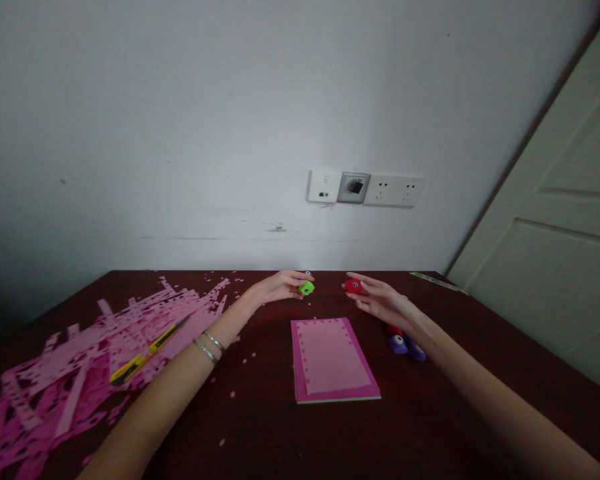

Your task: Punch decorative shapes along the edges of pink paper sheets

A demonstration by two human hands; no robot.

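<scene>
At the far side of the table, my left hand (281, 286) has its fingers closed around a small green craft punch (307, 288). Across from it, my right hand (379, 297) grips a red craft punch (353, 286) between thumb and fingers. The two punches are apart. Nearer to me lies a stack of pink paper sheets (333, 360), the top one lighter and edged along three sides with small punched shapes. Under my right forearm sit purple craft punches (399, 345), with another red one partly hidden behind them.
Pink paper scraps and strips (95, 360) heap over the table's left side, a yellow utility knife (143, 357) on top. Small paper bits dot the dark table (260, 440). A ruler-like strip (437, 281) lies far right. Wall sockets (394, 191) are behind.
</scene>
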